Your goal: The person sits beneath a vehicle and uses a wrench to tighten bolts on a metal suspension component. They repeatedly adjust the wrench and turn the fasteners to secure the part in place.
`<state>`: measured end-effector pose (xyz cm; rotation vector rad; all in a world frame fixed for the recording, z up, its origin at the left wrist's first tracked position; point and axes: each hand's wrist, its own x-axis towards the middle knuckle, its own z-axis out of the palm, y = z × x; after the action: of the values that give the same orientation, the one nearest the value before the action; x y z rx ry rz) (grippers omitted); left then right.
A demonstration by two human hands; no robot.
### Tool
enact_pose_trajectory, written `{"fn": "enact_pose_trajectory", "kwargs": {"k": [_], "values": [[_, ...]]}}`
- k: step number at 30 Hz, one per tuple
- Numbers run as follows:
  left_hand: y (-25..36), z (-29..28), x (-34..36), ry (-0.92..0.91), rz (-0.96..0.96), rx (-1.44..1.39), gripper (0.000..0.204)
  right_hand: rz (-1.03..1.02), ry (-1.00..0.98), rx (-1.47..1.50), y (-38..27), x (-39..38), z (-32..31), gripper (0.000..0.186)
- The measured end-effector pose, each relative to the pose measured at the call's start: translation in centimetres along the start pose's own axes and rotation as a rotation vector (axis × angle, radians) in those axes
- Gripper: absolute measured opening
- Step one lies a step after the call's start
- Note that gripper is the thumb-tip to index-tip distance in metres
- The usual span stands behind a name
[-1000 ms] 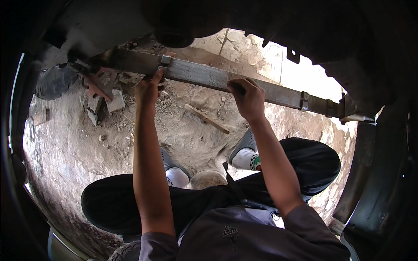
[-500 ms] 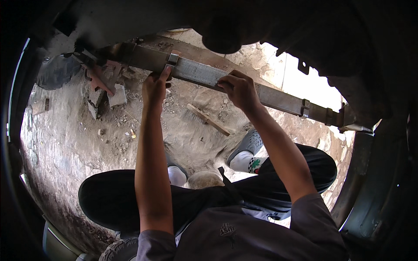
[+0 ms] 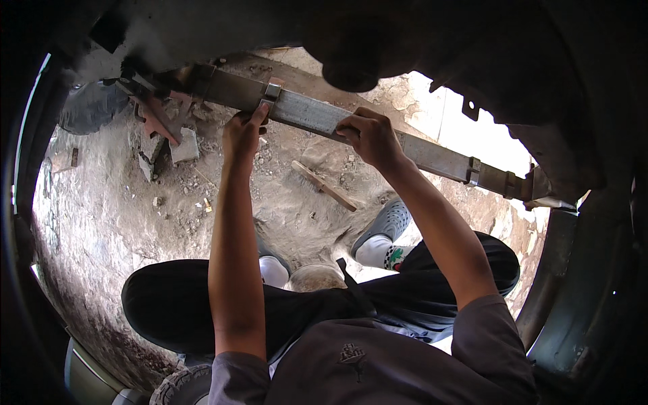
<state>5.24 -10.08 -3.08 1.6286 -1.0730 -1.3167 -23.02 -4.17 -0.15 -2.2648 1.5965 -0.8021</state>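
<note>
A long grey steel leaf spring [image 3: 307,111] runs across the upper middle, sloping down to the right. Around it sits a metal clip [image 3: 272,90], and a second clip [image 3: 474,169] clasps it farther right. My left hand [image 3: 244,138] is closed at the first clip, thumb pressed against its lower part and fingers curled below. At the middle of the spring, my right hand [image 3: 375,138] has its fingers bent and pressed together on the bar's near face and edge. Whether something small is pinched in the right fingertips is hidden.
Dark vehicle underbody [image 3: 418,40] hangs overhead. On the dirt floor lie a wooden stick [image 3: 324,185] and grey blocks [image 3: 184,146] beside a reddish metal stand [image 3: 162,121]. My shoes [image 3: 388,219] are below the spring. A tyre [image 3: 182,386] shows at lower left.
The view has shifted slightly. Both hands keep nearly the same places on the spring; the right fingers have moved very little.
</note>
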Motion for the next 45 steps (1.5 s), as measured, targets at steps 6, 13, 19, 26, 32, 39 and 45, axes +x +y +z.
{"fn": "enact_pose_trajectory", "kwargs": {"k": [6, 13, 19, 26, 32, 39, 45], "values": [[-1.6, -0.3, 0.9, 0.057, 0.057, -0.058, 0.044, 0.020, -0.047, -0.042, 1.0, -2.1, -2.4, 0.012], [-1.1, 0.5, 0.9, 0.031, 0.018, -0.077, 0.048, 0.054, -0.066, 0.054, -0.1, 2.2, -0.6, 0.016], [-1.2, -0.2, 0.9, 0.032, 0.026, -0.012, 0.049, 0.174, -0.133, -0.008, 0.1, -0.5, -2.8, 0.014], [-1.2, 0.7, 0.5, 0.073, 0.079, -0.056, 0.044, 0.136, -0.100, -0.003, -0.3, 1.5, -1.4, 0.014], [-1.1, 0.4, 0.6, 0.060, 0.038, -0.060, 0.041, 0.164, -0.087, 0.027, 0.1, 1.7, -0.9, 0.014], [-1.5, 0.6, 0.6, 0.083, 0.010, 0.025, 0.046, 0.164, -0.133, -0.025, 1.1, 0.3, -2.5, 0.017], [-1.1, 0.4, 0.6, 0.065, -0.005, 0.062, 0.046, 0.144, -0.085, 0.007, 0.0, 2.6, -0.6, 0.016]]}}
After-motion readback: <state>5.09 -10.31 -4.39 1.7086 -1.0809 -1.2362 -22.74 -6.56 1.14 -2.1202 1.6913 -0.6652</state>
